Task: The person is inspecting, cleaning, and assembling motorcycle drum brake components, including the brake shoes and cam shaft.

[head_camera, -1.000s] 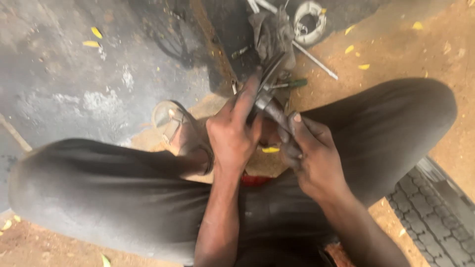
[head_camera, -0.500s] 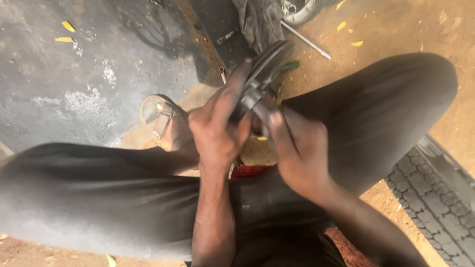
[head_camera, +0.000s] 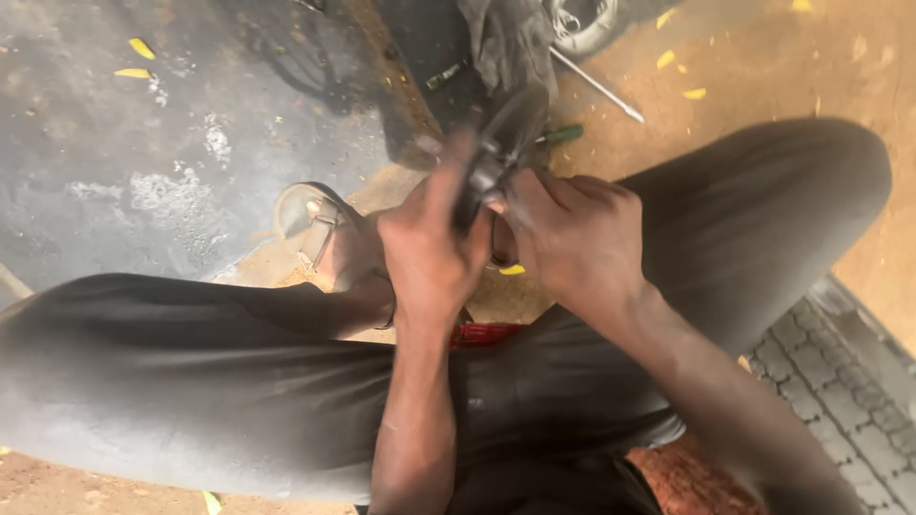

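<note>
Both hands meet over the lap, closed around 1 dark metal part (head_camera: 501, 143) that sticks up and away from the knuckles. Left hand (head_camera: 429, 253) wraps its fingers around the lower end of the part, thumb pointing up along it. Right hand (head_camera: 577, 238) sits just beside the left, touching it, fingers curled in and pinching the same part from the other side. Motion blur hides the exact shape of the part; it looks like a curved, disc-like piece with a narrow stem.

Beyond the fingertips lie a green-handled screwdriver (head_camera: 561, 134), a thin metal rod (head_camera: 596, 84) and a grey rag (head_camera: 506, 43), all on the ground and apart from the hands. Farther out past the rag, part of a tyre (head_camera: 587, 29) shows at the frame edge. Just left of the left wrist rests a sandalled foot (head_camera: 320, 229). Below both wrists, dark trousers (head_camera: 191, 381) cover the bent legs. Outside the right forearm lies a strip of tyre tread (head_camera: 830, 372). Yellow leaves (head_camera: 134, 59) dot the dusty ground well off to the left.
</note>
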